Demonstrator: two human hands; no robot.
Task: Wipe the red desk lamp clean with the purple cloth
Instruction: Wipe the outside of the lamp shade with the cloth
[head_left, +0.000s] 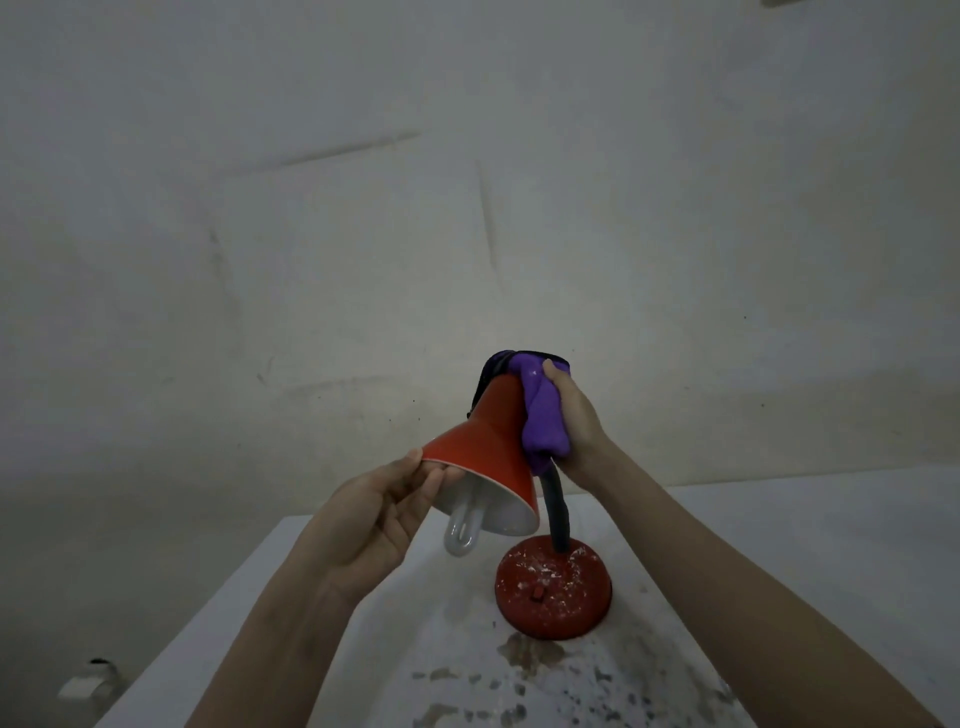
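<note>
Right hand (571, 415) gripping bunched purple cloth (540, 415) against glossy red desk lamp (483, 447) cone at frame centre, left hand (379, 519) pinching its flared rim, speckled round base (553, 590) on stained white counter (753, 571).

Wall (467, 182) pale, creased, few dark specks. Table (779, 545) white, top blotched w/ dark stains nr front. Light dim. Small white obj (85, 686) low left, blurred.
</note>
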